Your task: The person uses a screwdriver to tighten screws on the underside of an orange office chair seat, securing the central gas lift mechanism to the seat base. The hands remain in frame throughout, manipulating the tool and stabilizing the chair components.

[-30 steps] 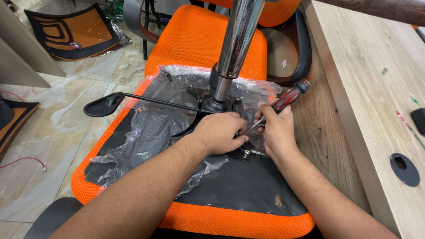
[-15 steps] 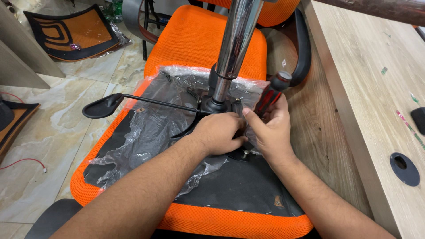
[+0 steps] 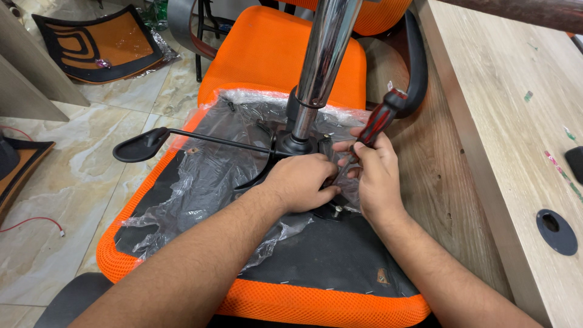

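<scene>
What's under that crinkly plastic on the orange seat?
Under the clear plastic wrap lies the seat's black underside and a black metal mechanism plate. Both hands cover the plate's middle, hiding its screws.

The right hand is tipping the red-and-black screwdriver more upright than before, its handle rising, while the left hand is edging closer

I grip a red-and-black-handled screwdriver tilted steeply, handle up toward the seat's far right corner, tip down at the black mechanism plate mid-seat, beneath the upright chrome column.
</scene>
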